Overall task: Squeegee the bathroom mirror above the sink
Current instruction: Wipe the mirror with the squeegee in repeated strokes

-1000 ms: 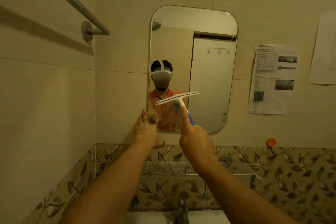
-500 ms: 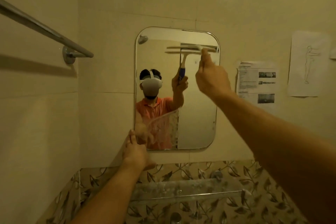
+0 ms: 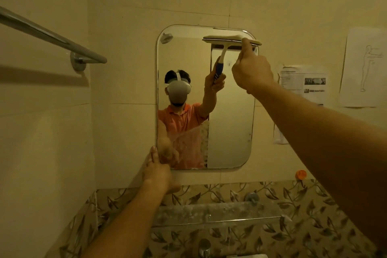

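Observation:
A rounded rectangular mirror (image 3: 230, 115) hangs on the tiled wall. My right hand (image 3: 252, 71) is raised to its top right corner, shut on a squeegee whose white blade (image 3: 225, 39) lies level against the glass along the top edge; the hand covers the real handle, and only its reflection shows a blue grip. My left hand (image 3: 156, 170) rests flat on the wall at the mirror's lower left corner, fingertips touching the edge. A wet, streaky patch (image 3: 188, 144) remains on the lower left of the glass.
A metal towel rail (image 3: 52, 35) juts from the left wall. A glass shelf (image 3: 209, 212) runs below the mirror, with a tap (image 3: 204, 247) under it. Paper sheets (image 3: 303, 90) are stuck on the wall to the right, and an orange hook (image 3: 301, 174) sits below them.
My right hand lifted the squeegee from the mirror's lower middle to the top right edge and set the blade level there. My left hand stayed at the lower left corner.

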`<state>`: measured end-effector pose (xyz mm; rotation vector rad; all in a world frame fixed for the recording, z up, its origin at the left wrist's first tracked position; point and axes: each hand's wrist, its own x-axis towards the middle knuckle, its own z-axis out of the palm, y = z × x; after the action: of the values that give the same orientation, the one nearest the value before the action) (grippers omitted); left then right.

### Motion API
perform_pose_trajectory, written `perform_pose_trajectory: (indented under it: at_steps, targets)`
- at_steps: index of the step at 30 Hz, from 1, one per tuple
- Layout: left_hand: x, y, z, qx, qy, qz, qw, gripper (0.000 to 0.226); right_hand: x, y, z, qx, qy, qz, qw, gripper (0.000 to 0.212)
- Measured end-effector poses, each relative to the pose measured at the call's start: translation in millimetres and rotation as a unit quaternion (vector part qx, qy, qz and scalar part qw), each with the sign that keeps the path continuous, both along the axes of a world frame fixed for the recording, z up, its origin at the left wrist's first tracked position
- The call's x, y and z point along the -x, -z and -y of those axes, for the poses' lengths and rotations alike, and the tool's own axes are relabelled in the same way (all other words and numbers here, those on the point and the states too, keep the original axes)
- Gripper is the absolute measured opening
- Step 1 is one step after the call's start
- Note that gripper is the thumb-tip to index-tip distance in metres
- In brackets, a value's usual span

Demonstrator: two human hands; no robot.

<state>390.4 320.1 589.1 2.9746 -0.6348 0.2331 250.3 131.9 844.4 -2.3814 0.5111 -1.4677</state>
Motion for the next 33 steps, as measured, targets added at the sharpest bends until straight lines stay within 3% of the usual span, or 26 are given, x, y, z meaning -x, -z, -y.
perform_pose_trajectory:
  at_steps: [8, 20, 33]
  targets:
    - [-1, -1, 1, -0.005, -0.004, -0.007, 1.000, 0.109, 7, 84, -11, -0.015, 0.002, -0.045, 0.999, 0.070]
    - [8, -2, -2, -0.022, -0.003, 0.002, 1.000, 0.097, 13, 193, -30, -0.044, 0.004, -0.095, 0.994, 0.072]
    - [4, 1, -2, -0.041, -0.006, 0.020, 0.999, 0.100, 13, 249, -45, -0.075, -0.007, -0.120, 0.990, 0.076]
